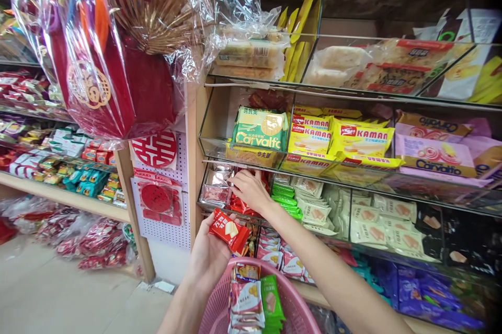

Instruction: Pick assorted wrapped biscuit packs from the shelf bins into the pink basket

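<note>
On the upturned palm of my left hand [209,250] lies a red snack packet [227,227] with pale wafer-like pieces printed on it, and my fingers and thumb hold its edges. My right hand [251,191] reaches into a low shelf compartment. Its fingers are spread over red packets [240,204] there; some fingertips are hidden. Silvery-pink packets [216,187] lie just left of it. Below my hands stands a pink plastic basket [300,302]. Inside are pink-and-white packets [247,297] in a stack and green packets [272,300] beside them.
Clear shelf fronts divide rows of snacks, including yellow packs [363,138], a green waffle pack [259,130] and cream-coloured packets [403,234]. A red gift basket [117,83] wrapped in clear film juts out at upper left. Bagged red goods [98,242] lie on the floor.
</note>
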The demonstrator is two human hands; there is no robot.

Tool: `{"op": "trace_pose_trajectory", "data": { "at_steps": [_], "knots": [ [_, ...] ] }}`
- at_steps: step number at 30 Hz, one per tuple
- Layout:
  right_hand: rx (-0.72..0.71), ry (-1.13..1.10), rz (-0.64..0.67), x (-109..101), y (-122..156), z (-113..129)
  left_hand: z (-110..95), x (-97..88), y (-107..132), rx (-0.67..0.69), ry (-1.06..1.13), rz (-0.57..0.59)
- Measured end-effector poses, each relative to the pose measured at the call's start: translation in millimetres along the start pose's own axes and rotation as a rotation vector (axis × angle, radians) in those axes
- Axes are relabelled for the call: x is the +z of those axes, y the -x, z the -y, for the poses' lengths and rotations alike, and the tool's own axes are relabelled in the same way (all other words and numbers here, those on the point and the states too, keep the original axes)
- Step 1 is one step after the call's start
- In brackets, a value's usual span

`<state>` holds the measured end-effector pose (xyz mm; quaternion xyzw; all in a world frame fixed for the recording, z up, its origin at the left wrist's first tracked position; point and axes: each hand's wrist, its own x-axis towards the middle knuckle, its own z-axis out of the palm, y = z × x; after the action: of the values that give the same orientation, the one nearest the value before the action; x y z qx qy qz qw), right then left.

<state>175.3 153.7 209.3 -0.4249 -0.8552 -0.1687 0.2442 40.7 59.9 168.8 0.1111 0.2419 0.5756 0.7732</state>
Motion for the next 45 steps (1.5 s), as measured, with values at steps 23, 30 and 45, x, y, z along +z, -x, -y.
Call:
{"op": "trace_pose_trajectory", "data": {
  "at_steps": [23, 30, 45],
  "knots": [
    [0.167, 0.038, -0.005, 8, -7, 5, 0, -5.7, 0, 0.011, -0.017, 0.007],
    [0.167, 0.066, -0.048, 11, -10, 5, 0, -3.3, -2, 0.01, -0.032, 0.006],
    [0.197, 0.035, -0.016, 2, -4, 7, 3, -0.3, -3, -0.002, -0.021, 0.068]
  ]
}}
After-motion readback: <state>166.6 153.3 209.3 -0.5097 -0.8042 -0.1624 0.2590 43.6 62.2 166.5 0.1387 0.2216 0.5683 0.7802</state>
